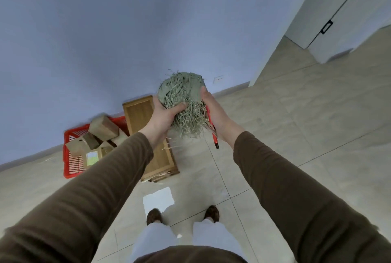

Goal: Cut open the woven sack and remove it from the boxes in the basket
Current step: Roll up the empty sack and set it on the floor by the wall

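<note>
Sack (182,97), wadded into a frayed grey-green ball, is up in the air, well above and to the right of the red basket (73,161). Left hand (161,114) and right hand (213,110) squeeze it between them; the right also pins a red cutter (212,129) against its palm. Boxes (102,128) sit bare in the basket.

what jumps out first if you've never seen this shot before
The eye goes first to the frayed grey-green woven sack, bunched into a ball and held up at centre frame between the left hand and the right hand. The right hand also grips a red utility knife. Below and to the left, a red basket of cardboard boxes sits by the blue wall, next to a wooden box.
</note>
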Action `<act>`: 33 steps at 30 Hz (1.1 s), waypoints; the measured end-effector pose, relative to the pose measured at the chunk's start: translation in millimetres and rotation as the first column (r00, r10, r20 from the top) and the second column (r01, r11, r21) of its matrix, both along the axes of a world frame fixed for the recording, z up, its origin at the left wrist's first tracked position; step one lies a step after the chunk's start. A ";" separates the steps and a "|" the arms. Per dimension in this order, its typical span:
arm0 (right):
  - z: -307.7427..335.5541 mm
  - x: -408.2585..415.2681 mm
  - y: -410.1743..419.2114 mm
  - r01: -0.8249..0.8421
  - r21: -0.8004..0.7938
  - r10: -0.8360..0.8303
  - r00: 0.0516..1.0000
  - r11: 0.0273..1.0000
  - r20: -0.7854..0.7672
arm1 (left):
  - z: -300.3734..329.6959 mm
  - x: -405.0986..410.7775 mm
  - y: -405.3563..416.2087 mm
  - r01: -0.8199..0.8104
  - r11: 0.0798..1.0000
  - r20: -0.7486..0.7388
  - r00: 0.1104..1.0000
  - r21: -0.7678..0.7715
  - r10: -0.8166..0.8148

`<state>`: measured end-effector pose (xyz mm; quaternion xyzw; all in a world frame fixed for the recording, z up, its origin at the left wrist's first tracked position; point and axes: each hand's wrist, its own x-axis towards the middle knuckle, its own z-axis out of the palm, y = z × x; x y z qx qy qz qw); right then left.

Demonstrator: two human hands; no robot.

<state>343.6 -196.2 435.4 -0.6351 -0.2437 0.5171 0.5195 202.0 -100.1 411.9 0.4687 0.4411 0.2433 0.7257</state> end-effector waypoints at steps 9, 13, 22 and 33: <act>-33.9 85.1 19.3 0.056 -0.042 -0.048 0.985 0.998 0.168 | -28.3 85.5 16.5 -0.037 0.998 -0.065 0.997 0.043 0.039; -55.1 124.7 45.1 0.042 -0.082 -0.027 0.984 0.996 0.176 | -44.4 123.4 43.2 -0.056 0.998 -0.096 0.994 0.001 0.056; -112.5 217.8 83.1 0.125 -0.236 -0.098 0.987 0.964 0.126 | -86.8 213.5 89.2 -0.013 1.000 -0.271 0.962 0.018 0.017; -204.4 375.9 115.8 0.003 -0.238 0.055 0.970 0.971 0.235 | -174.6 361.7 93.4 -0.173 0.985 -0.378 0.911 0.014 0.166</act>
